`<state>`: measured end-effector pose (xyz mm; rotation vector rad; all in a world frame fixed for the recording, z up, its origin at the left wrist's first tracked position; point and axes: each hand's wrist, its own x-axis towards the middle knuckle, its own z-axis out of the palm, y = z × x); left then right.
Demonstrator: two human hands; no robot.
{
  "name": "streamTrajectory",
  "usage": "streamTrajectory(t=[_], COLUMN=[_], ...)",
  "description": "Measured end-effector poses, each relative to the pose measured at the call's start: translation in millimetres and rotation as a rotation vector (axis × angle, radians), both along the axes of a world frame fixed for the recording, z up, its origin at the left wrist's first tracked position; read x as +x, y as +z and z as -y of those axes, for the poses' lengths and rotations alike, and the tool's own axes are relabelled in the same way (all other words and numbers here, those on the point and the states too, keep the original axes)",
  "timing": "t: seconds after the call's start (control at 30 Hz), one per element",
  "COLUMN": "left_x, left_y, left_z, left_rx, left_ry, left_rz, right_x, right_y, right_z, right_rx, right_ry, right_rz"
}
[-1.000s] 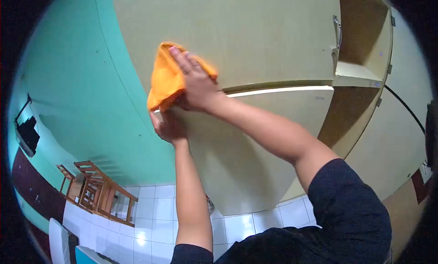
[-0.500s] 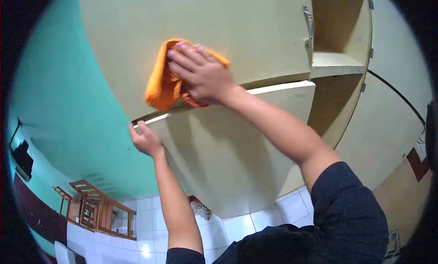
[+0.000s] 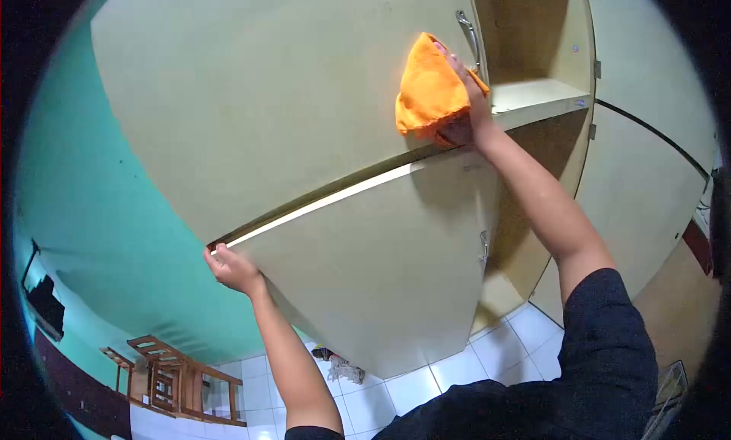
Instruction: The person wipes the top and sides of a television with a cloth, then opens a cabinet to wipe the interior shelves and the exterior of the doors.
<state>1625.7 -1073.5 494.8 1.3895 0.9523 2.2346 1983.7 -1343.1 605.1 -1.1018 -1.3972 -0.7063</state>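
Observation:
An orange cloth (image 3: 432,86) is in my right hand (image 3: 474,105), near the right edge of the upper cabinet door (image 3: 289,82), close to its metal handle (image 3: 470,38). The cloth covers part of the fingers. Lower left, my left hand (image 3: 231,268) has its fingers wrapped round the top corner of the lower cabinet door (image 3: 365,265). Both doors stand open, with shelves showing to the right.
A cabinet shelf (image 3: 541,96) and more closed doors (image 3: 640,189) are at the right. Wooden chairs (image 3: 179,379) stand by the green wall (image 3: 145,234) at lower left. A grey rag (image 3: 346,370) lies on the white tiled floor (image 3: 411,390).
My right hand has moved right with the cloth, from the middle of the upper door to near its handle. My left hand keeps its hold on the lower door's corner. The view has shifted.

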Motion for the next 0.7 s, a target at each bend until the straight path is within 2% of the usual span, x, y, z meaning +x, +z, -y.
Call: streamTrajectory(t=[0.07, 0.17, 0.2, 0.23, 0.27, 0.3, 0.37, 0.43, 0.6, 0.63, 0.7], left_x=[1, 0, -2, -1, 0, 1, 2, 0, -3, -5, -7], left_y=[0, 1, -1, -2, -2, 2, 3, 3, -1, -3, -4], left_z=[-1, 2, -2, -5, -3, 3, 3, 5, -7, -9, -11], left_rx=[-0.084, -0.068, -0.069, -0.043, -0.014, -0.033, -0.048, -0.069, -0.017, -0.057, -0.027], left_ry=[0.025, 0.022, 0.022, 0.015, 0.011, 0.038, 0.021, -0.017, -0.015, -0.035, -0.011], left_rz=[0.001, -0.02, -0.019, -0.009, -0.001, -0.019, -0.001, 0.007, 0.002, 0.0, -0.034], right_x=[-1, -26, -31, -12, 8, 9, 9, -4, -50, -39, -50], right_y=[3, 35, 48, 55, 62, 81, 116, 140, 174, 173, 176], right_z=[-1, 1, -4, -15, -27, -27, -28, -25, -12, -18, -16], right_rx=[0.103, -0.027, -0.005, -0.02, 0.153, 0.208, 0.108, -0.041, -0.023, 0.031, 0.067], right_ry=[-0.289, 0.538, 1.08, 0.645, 0.197, -0.289, -0.944, -1.101, -0.565, -0.531, -0.776], right_rz=[0.209, -0.415, -0.647, -0.127, 0.294, 0.432, 0.496, 0.425, 0.059, 0.104, 0.239])
